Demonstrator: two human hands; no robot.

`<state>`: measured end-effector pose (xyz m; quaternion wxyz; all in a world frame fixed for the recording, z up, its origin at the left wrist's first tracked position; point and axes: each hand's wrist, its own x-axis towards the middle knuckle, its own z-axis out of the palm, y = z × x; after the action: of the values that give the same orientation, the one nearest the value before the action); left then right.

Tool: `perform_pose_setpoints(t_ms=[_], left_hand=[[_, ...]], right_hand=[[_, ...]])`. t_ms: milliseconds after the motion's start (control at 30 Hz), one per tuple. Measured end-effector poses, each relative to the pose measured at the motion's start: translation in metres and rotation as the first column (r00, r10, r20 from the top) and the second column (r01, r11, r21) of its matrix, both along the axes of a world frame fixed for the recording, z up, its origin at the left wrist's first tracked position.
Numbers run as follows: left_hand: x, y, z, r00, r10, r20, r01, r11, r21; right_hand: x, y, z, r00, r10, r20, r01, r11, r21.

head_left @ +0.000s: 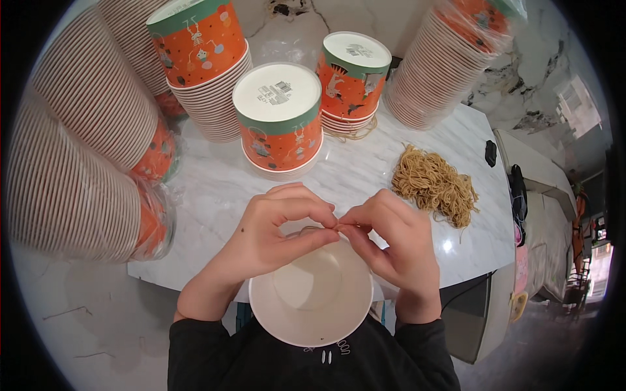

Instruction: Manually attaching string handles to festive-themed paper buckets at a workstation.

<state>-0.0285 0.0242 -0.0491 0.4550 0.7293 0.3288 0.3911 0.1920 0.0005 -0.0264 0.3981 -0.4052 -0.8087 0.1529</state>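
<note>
A white paper bucket [311, 329] stands in front of my body, tipped with its open mouth toward me and its pale inside showing. Above its far rim, my left hand [280, 225] and my right hand [394, 238] meet fingertip to fingertip, both pinched closed. Between them is a short bit of thin tan string [338, 227], mostly covered by the fingers. To the right of my right hand lies a loose heap of tan strings [433, 186] on the marble-patterned table [365, 176].
Upside-down orange and green paper buckets stand beyond my hands: a short stack [280, 140], another with string at its base [352, 85], and a taller stack [202, 72]. Plastic-wrapped bucket stacks [78, 189] crowd the left; one [443, 72] leans at back right. A small black object [490, 154] lies near the right edge.
</note>
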Motion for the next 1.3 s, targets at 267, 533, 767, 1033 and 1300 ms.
perform_pose_setpoints(t_ms=[267, 533, 767, 1033, 1300], left_hand=[[-0.001, -0.006, -0.001, 0.993, 0.108, -0.039, -0.103, 0.987, 0.123], [-0.015, -0.023, -0.018, 0.985, 0.152, -0.077, -0.151, 0.988, 0.012], [-0.011, -0.027, -0.018, 0.988, 0.151, -0.035, -0.154, 0.982, -0.111], [-0.018, 0.007, -0.025, 0.949, 0.309, -0.066, -0.315, 0.944, -0.096], [0.002, -0.058, 0.017, 0.986, 0.103, -0.133, -0.098, 0.994, 0.047]], right_hand=[[-0.001, -0.005, 0.010, 0.990, -0.043, -0.137, 0.048, 0.998, 0.037], [0.009, -0.005, 0.001, 0.834, -0.225, -0.503, 0.240, 0.970, -0.037], [0.011, -0.001, -0.009, 0.775, -0.307, -0.552, 0.314, 0.946, -0.085], [0.017, -0.016, 0.003, 0.554, -0.153, -0.818, -0.204, 0.928, -0.312], [0.003, -0.019, -0.010, 0.071, -0.036, -0.997, -0.806, 0.587, -0.078]])
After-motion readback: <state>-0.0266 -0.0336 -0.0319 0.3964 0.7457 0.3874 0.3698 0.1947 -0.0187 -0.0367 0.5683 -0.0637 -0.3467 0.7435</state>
